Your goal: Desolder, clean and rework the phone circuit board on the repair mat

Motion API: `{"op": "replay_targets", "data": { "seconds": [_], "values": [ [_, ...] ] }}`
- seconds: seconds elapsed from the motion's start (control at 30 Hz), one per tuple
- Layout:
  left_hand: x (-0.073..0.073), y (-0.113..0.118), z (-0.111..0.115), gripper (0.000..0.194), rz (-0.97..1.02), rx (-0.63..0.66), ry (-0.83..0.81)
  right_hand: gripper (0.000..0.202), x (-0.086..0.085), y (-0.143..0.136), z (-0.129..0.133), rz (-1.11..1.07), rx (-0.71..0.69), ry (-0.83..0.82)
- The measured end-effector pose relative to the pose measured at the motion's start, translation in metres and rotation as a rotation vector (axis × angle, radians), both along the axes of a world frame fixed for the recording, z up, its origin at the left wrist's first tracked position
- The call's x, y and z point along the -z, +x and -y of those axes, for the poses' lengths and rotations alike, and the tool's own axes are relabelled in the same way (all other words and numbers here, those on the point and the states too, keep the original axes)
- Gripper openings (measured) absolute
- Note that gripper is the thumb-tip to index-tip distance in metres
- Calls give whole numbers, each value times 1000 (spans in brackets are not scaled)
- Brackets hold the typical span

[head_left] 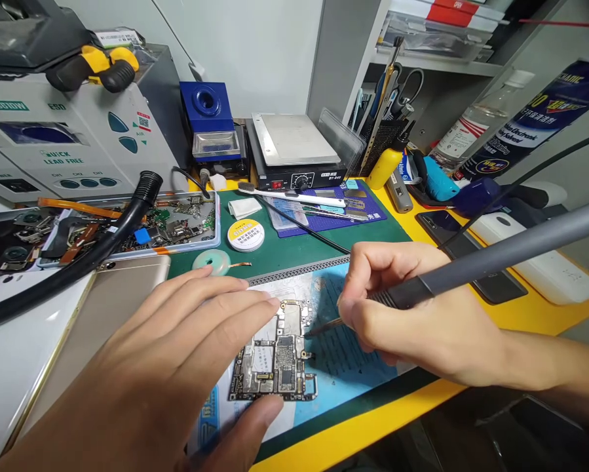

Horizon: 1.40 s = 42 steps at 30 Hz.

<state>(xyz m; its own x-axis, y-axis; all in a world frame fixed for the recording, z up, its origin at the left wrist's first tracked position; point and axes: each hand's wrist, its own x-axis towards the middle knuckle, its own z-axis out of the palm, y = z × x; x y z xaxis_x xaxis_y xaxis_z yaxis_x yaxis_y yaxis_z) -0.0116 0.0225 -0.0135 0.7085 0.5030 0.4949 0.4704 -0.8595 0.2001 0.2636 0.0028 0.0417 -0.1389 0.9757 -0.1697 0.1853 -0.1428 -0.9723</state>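
A phone logic board (285,360) lies on a blue and white printed sheet (333,387). My left hand (176,347) reaches over the board's left side. Its index fingertip is at the upper edge and its thumb at the lower edge, so the board sits between them; the other fingers stretch out beyond. My right hand (422,314) grips a soldering iron (451,272) like a pen, fingers wrapped round its dark grip. The thin tip points left, at the board's right edge; whether it touches cannot be made out. Part of the board's left side is hidden by my fingers.
Left: a hot air station (73,131), a black hose (112,242) and a tray of parts (213,223). Behind stand a blue iron stand (206,105) and a heating plate (294,141). A round tin (246,234), solder wick spool (210,262) and brush (294,195) lie on the green mat.
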Motion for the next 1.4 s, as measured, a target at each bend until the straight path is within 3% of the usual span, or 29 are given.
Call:
{"op": "replay_targets", "data": {
  "seconds": [0.13, 0.3, 0.4, 0.6, 0.73, 1.2, 1.33, 1.4],
  "values": [
    [2, 1, 0, 52, 4, -26, 4, 19, 0, -1, 2, 24, -2, 73],
    [1, 2, 1, 49, 1, -20, -3, 23, 14, 1, 18, 282, 25, 456],
    [0, 0, 3, 50, -7, 5, -24, 29, 22, 1, 30, 370, -34, 646],
    [3, -1, 4, 51, 10, 30, -55, 25, 27, -3, 48, 498, 90, 711],
    [3, 0, 3, 49, 2, 27, -50, 24, 29, 0, 48, 519, 4, 741],
    [3, 0, 4, 48, -6, 16, -25, 30, 35, -5, 38, 370, -25, 851],
    [0, 2, 2, 44, 1, 11, 16, 29, 40, 4, 28, 373, -181, 1006],
    [-1, 3, 2, 43, 14, 7, 25, 29, 39, 5, 27, 369, -176, 987]
  ]
}}
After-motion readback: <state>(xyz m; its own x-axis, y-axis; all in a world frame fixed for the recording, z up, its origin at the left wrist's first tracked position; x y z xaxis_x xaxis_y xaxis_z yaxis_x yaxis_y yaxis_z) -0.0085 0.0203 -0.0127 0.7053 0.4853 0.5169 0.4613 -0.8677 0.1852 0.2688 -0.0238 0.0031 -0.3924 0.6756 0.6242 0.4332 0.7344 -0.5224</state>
